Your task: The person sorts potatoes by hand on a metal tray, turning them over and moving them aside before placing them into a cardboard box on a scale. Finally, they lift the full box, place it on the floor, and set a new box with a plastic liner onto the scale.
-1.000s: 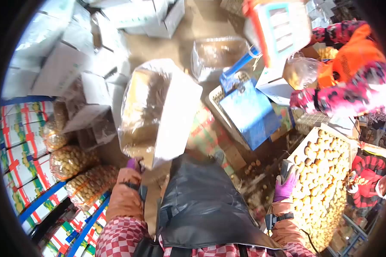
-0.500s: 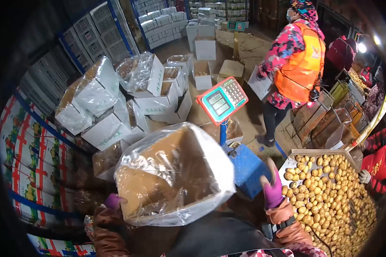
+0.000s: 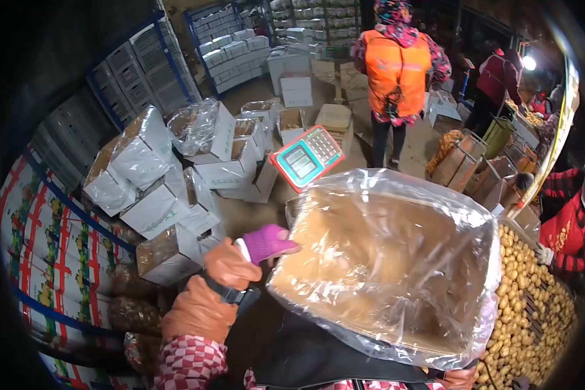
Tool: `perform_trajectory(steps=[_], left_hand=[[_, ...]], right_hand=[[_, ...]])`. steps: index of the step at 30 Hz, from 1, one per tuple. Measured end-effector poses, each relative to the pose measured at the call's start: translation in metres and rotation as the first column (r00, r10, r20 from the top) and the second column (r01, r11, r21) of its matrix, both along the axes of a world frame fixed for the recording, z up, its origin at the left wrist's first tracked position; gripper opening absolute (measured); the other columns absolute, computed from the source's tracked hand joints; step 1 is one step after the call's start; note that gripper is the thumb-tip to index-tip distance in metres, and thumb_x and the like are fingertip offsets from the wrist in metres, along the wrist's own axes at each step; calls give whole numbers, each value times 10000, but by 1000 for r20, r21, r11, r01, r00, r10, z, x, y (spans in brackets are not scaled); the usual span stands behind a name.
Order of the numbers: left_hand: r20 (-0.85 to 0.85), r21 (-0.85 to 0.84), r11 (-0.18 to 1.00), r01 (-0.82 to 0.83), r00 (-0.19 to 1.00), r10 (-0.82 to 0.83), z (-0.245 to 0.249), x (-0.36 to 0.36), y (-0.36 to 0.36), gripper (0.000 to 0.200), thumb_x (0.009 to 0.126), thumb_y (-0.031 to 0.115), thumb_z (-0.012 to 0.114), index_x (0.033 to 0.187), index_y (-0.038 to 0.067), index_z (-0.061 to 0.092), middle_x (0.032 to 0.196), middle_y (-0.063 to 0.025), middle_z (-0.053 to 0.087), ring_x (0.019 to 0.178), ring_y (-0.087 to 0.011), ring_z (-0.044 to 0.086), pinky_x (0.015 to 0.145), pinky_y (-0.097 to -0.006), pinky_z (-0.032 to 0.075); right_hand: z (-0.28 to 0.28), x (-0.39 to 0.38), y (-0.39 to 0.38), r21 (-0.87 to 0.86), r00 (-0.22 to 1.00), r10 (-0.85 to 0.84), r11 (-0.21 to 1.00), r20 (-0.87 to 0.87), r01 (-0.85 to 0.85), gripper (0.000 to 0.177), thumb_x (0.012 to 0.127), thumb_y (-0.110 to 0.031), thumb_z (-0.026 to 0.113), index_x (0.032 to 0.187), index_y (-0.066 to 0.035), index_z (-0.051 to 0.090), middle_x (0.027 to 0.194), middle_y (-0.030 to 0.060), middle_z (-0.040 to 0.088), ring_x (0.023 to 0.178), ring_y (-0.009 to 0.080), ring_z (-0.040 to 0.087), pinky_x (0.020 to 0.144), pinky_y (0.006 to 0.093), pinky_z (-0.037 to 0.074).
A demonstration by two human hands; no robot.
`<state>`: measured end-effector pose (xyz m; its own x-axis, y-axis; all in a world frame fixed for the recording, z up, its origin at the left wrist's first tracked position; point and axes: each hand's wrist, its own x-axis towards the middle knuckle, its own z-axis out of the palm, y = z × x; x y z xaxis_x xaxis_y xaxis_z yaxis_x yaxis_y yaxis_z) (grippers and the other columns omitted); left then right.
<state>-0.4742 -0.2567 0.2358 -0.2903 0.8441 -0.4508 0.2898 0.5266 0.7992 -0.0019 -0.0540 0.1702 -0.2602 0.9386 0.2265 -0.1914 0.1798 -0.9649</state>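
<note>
Dim, warm light; a lamp (image 3: pixel 530 63) glares upper right. Fisheye bends the edges, corners black; the bag (image 3: pixel 396 260) shines, slightly blurred.

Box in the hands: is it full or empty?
Empty. Through the clear liner the box shows only bare cardboard inside; the potatoes lie outside it.
</note>
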Motion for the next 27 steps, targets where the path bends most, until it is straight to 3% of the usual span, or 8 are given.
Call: perform_trajectory(steps=[3, 6, 9, 11, 17, 19, 22, 27], left_hand=[[-97, 19, 988, 152, 984, -149, -38, 31, 64, 281, 915, 315, 660, 915, 35, 679, 779, -73, 685, 624, -137, 634, 590, -320, 528], [516, 444, 896, 20, 811, -274, -207, 2, 104, 403, 970, 349, 572, 1214, 29, 596, 1076, -77, 679, 963, -154, 644, 866, -319, 507], [830, 154, 928, -340, 554, 65, -115, 70, 92, 389, 1003, 321, 510, 1304, 79, 560, 1232, -62, 627, 1152, -171, 569, 979, -356, 460], [920, 99, 913, -397, 386, 68, -205, 57, 103, 377, 978, 245, 546, 1310, 69, 548, 1272, -64, 608, 1119, -179, 596, 950, -353, 475], [749, 274, 922, -273, 662, -26, -131, 44, 111, 302, 1002, 276, 515, 1194, 64, 611, 1075, -80, 675, 959, -185, 660, 849, -350, 533], [275, 424, 906, 3, 952, -132, -79, 54, 131, 291, 1002, 279, 510, 1171, 64, 609, 988, -73, 668, 848, -181, 655, 735, -335, 535], [-39, 440, 825, 356, 925, -378, -86, 74, 143, 302, 988, 292, 525, 1169, 64, 604, 998, -89, 665, 871, -203, 655, 751, -342, 531], [-217, 147, 808, 571, 815, -537, -124, 38, 169, 324, 965, 313, 549, 1165, 63, 597, 1014, -116, 661, 908, -239, 654, 779, -353, 524]], right_hand=[[-60, 78, 0, -80, 957, -242, 963, 158, 257, 552, 980, -223, 500, 1433, 55, 351, 1457, 195, 400, 1330, 272, 407, 1103, 393, 329], [-109, 125, -14, -127, 886, -373, 899, 274, 418, 541, 980, -218, 497, 1427, 54, 361, 1446, 192, 412, 1317, 270, 418, 1096, 390, 336], [-148, 149, -28, -150, 835, -426, 854, 348, 498, 529, 980, -213, 495, 1421, 54, 371, 1435, 190, 423, 1303, 269, 429, 1089, 386, 343], [-165, 155, -37, -159, 811, -445, 832, 380, 532, 522, 980, -210, 493, 1417, 53, 378, 1428, 189, 431, 1295, 268, 436, 1084, 383, 347], [-185, 173, -53, -146, 745, -508, 776, 433, 614, 501, 981, -200, 488, 1405, 52, 398, 1406, 184, 454, 1268, 266, 458, 1069, 376, 361], [-180, 179, -53, -130, 718, -531, 756, 450, 641, 494, 981, -197, 487, 1401, 51, 404, 1399, 183, 462, 1259, 265, 465, 1065, 374, 366], [-176, 187, -57, -117, 682, -560, 726, 471, 677, 484, 981, -192, 484, 1395, 50, 414, 1388, 181, 473, 1246, 264, 475, 1057, 370, 373], [-177, 175, -65, -119, 655, -569, 703, 497, 701, 468, 982, -184, 480, 1385, 49, 431, 1370, 177, 492, 1224, 262, 493, 1045, 364, 385]])
